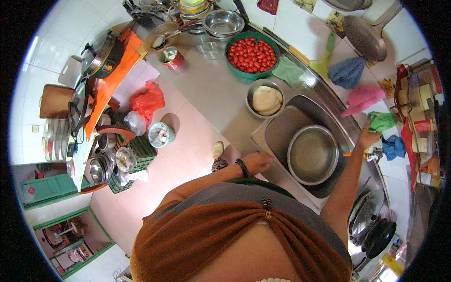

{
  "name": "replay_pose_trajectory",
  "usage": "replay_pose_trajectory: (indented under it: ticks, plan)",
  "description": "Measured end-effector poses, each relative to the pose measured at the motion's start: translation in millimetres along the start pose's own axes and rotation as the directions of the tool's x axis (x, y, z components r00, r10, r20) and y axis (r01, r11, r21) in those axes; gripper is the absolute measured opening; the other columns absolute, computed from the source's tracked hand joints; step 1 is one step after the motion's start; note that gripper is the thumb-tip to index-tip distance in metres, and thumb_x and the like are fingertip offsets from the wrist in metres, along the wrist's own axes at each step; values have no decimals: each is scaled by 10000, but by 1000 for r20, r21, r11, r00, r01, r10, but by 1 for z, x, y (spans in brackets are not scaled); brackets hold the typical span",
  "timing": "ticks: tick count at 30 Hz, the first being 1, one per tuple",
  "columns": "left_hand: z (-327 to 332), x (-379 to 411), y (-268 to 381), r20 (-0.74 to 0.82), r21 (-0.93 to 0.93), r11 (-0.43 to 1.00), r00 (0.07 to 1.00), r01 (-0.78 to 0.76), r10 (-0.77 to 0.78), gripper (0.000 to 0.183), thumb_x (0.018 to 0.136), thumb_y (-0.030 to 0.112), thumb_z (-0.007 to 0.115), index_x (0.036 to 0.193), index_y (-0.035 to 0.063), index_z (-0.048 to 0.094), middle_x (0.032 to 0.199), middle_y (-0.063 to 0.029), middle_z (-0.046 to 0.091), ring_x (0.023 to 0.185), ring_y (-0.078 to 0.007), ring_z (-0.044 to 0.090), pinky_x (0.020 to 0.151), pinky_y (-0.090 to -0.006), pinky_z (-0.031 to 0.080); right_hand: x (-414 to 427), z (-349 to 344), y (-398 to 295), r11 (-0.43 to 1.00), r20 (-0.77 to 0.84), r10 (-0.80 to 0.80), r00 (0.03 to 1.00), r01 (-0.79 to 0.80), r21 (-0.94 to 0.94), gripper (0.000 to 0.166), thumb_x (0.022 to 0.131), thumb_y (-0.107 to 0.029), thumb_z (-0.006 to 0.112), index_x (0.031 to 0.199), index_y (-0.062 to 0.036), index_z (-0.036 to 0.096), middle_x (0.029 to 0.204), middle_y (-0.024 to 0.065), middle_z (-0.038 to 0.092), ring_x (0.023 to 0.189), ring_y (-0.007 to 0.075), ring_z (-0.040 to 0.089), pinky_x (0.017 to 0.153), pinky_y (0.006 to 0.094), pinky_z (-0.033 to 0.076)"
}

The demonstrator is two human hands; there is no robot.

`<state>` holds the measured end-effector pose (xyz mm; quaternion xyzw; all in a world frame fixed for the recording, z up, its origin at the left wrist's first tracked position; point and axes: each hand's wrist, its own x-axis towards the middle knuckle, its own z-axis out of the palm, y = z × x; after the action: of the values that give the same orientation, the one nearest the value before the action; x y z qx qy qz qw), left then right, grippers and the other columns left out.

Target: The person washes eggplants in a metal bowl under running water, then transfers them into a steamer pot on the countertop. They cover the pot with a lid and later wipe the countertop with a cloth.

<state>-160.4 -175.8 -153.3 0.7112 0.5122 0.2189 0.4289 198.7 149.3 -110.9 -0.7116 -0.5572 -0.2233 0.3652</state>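
Note:
My right hand point(369, 138) is raised to the tiled wall, its fingers closed on the lower part of a green cloth point(383, 121) that hangs there. Below that arm, a wide steel basin point(313, 155) sits in the sink point(289, 121); whether it holds water is hard to tell. My left hand point(259, 164), with a dark bracelet at the wrist, hovers by the sink's near edge and holds nothing I can see. Beside the sink stands a steel bowl point(251, 102) with pale dough point(267, 100) in it. A green basket point(233, 70) full of small red tomatoes point(252, 54) is farther along the counter.
Pink point(364, 98) and blue point(347, 72) cloths hang along the wall near a faucet point(375, 154). Pot lids point(368, 213) stand right of the sink. A red can point(172, 60) and glasses point(211, 51) are on the counter. A trash bin point(161, 135) stands on the floor.

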Motion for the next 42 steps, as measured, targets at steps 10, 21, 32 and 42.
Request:
replay_pose_trajectory:
  ticks: [10,21,32,42]
  plan:
    - [-33,-17,-9,27,-1,992,991,130,-130,358,808,169,485,1149,56,485,1066,-193,532,973,-353,505,835,-426,409,-213,-60,-136,309,994,-99,48,-948,77,493,893,-354,416,1275,-54,335,1075,138,514,834,220,560,758,332,451]
    - [-74,-58,-53,-38,-98,991,995,90,-94,371,795,150,497,1153,56,478,1044,-172,537,945,-334,521,807,-409,426,-248,-53,-247,138,977,-215,4,-990,34,220,866,-191,470,1003,-27,418,907,122,533,784,252,578,669,353,520]
    - [-111,-92,-104,-114,23,990,984,138,-135,366,814,226,462,1156,98,479,1020,-192,555,923,-340,537,799,-421,430,-257,-37,-266,131,994,57,98,-987,89,165,785,-21,467,947,-6,442,864,131,540,662,215,571,522,299,513]
    - [-176,-132,-115,-94,-10,978,973,209,-209,370,808,179,493,1164,77,485,1064,-156,563,972,-316,530,819,-422,416,-290,-87,-371,147,999,2,-51,-988,-50,109,780,-32,491,876,-7,444,776,94,511,610,185,519,505,263,479]
